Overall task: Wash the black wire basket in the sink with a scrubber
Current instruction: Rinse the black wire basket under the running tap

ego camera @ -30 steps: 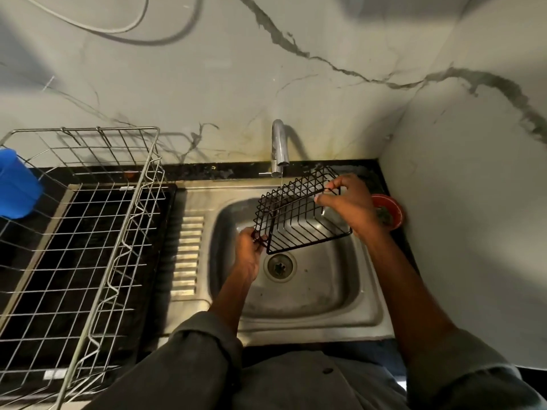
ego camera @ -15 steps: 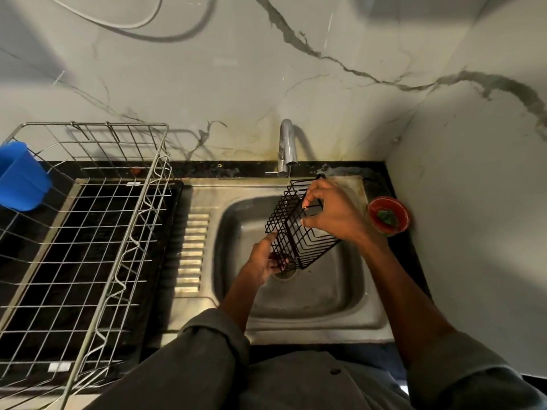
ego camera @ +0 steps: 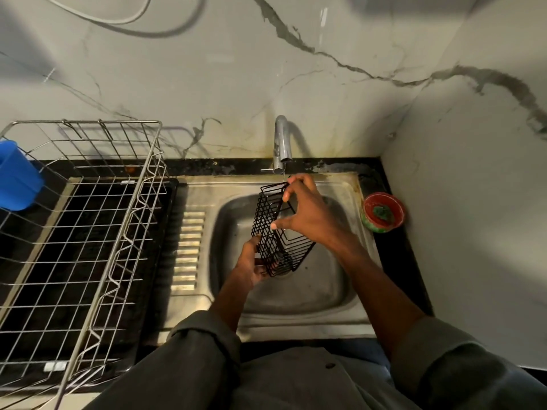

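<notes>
I see the black wire basket (ego camera: 276,230) held tilted on its side over the bowl of the steel sink (ego camera: 319,291), caught between my two hands: the left hand (ego camera: 251,266) is under its lower near corner and the right hand (ego camera: 307,214) is on its upper edge. The top of the basket sits just below the spout of the tap (ego camera: 281,143), from which a thin stream of water runs. The drain is mostly hidden behind the basket's lower end. To the right of the sink, on the dark worktop (ego camera: 399,261) near the wall corner, stands a small red bowl (ego camera: 383,213) with a green scrubber (ego camera: 381,213) lying inside it, well apart from both hands. To the left stands a large silver wire dish rack (ego camera: 88,232), with a blue cup (ego camera: 16,176) at its far left edge. My left hand's fingers curl around the basket's bottom wires from beneath. My right hand pinches the top rim wire with its upper fingers, while the thumb presses against the wire side lower down.
</notes>
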Available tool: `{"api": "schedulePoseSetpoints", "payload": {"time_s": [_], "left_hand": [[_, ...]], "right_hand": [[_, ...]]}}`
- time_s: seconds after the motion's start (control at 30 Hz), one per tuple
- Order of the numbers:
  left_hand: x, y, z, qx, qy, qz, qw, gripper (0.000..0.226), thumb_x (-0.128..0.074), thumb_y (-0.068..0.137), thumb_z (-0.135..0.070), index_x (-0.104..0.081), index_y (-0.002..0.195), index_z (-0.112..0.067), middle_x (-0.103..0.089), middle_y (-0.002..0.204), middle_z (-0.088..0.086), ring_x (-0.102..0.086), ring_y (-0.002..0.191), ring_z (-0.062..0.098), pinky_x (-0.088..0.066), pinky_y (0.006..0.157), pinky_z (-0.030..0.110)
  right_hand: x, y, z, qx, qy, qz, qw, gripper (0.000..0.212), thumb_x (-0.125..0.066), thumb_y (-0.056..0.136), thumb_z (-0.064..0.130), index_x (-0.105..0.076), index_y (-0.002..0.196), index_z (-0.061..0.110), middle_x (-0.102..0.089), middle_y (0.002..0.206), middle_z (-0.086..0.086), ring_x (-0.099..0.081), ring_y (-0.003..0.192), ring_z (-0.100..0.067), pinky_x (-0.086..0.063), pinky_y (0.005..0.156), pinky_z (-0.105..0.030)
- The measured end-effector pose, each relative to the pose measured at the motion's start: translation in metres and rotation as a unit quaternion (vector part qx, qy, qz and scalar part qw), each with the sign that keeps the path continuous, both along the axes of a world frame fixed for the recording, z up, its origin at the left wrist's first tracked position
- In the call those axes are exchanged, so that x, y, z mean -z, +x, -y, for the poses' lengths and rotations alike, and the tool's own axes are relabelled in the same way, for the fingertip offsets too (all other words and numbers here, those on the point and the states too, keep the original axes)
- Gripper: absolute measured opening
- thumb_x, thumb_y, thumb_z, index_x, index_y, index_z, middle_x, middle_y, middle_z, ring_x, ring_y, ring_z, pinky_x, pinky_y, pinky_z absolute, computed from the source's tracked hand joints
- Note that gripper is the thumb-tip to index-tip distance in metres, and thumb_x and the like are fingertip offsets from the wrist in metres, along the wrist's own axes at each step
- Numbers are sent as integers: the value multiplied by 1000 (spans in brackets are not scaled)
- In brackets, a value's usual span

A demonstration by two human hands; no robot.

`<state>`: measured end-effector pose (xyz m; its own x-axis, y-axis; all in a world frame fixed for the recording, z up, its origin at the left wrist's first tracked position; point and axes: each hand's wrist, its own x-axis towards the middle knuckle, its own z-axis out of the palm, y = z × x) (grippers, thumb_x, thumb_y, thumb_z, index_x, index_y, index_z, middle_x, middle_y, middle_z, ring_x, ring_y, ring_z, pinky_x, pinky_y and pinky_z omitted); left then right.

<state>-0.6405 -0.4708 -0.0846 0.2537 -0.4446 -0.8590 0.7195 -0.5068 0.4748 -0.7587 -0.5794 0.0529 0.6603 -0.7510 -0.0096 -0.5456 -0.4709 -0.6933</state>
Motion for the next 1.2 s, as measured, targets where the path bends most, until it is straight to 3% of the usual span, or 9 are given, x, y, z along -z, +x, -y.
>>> {"api": "schedulePoseSetpoints", "payload": {"time_s": [0.13,0.27,0.37,0.5,0.67,0.73,0.87,0.97,1.2], "left_hand": [[1,1,0,-13,5,-2,1000,63,-63,91,-58,-61,134,-12,-65,122,22,-69,112,37,-55,95,49],[-1,1,2,-22,-4,-8,1000,60,-62,94,-58,-62,132,-12,-66,122,21,-68,108,36,-57,89,46],[-5,-1,10,9,-14,-32,999,53,-53,99,-55,-62,128,-11,-64,116,21,-64,103,38,-54,84,51],[-12,-8,20,56,-15,-59,997,44,-51,99,-56,-62,115,-17,-60,126,23,-57,120,42,-42,106,60],[-18,-12,24,66,-29,-54,996,44,-56,99,-54,-62,124,-18,-64,120,21,-60,109,37,-51,78,47],[-18,-14,25,69,-33,-50,996,47,-57,99,-53,-61,131,-18,-64,121,21,-61,110,37,-50,76,46],[-17,-16,31,83,-41,-43,995,52,-56,98,-56,-61,134,-19,-64,128,22,-60,119,38,-47,102,51],[-19,-16,40,91,-42,-36,994,45,-54,98,-58,-63,125,-23,-62,128,20,-58,122,38,-38,114,56],[-35,-23,56,111,-62,-20,992,39,-50,100,-60,-67,111,-27,-63,122,14,-59,110,33,-41,95,48]], "right_hand": [[-1,14,0,60,-21,-4,998,83,-98,53,45,-46,113,19,-36,128,2,-48,108,-12,-51,87,-29],[0,18,0,83,25,-26,996,104,-97,56,45,-39,138,20,-45,142,0,-51,121,-17,-50,100,-38],[2,18,-4,93,34,-19,995,110,-96,59,43,-33,146,21,-47,147,-2,-50,129,-21,-46,104,-35],[0,21,-10,99,-5,-42,994,116,-94,63,44,-26,154,22,-40,156,-5,-44,139,-26,-41,111,-40],[-4,19,-1,117,-11,-59,991,119,-95,62,45,-24,155,20,-37,156,-8,-42,140,-28,-42,113,-46],[-5,14,1,128,-14,-61,990,119,-94,62,46,-25,155,20,-36,157,-6,-41,141,-27,-41,113,-46],[-4,2,4,146,-17,-54,988,117,-93,62,47,-27,155,21,-36,158,-4,-39,143,-26,-40,115,-47],[-7,-6,9,180,-10,-44,983,117,-94,61,48,-30,154,20,-38,156,-5,-40,142,-26,-41,114,-49],[-13,-31,28,274,57,44,959,96,-91,61,53,-45,141,28,-56,136,4,-56,119,-15,-50,98,-37]]}}
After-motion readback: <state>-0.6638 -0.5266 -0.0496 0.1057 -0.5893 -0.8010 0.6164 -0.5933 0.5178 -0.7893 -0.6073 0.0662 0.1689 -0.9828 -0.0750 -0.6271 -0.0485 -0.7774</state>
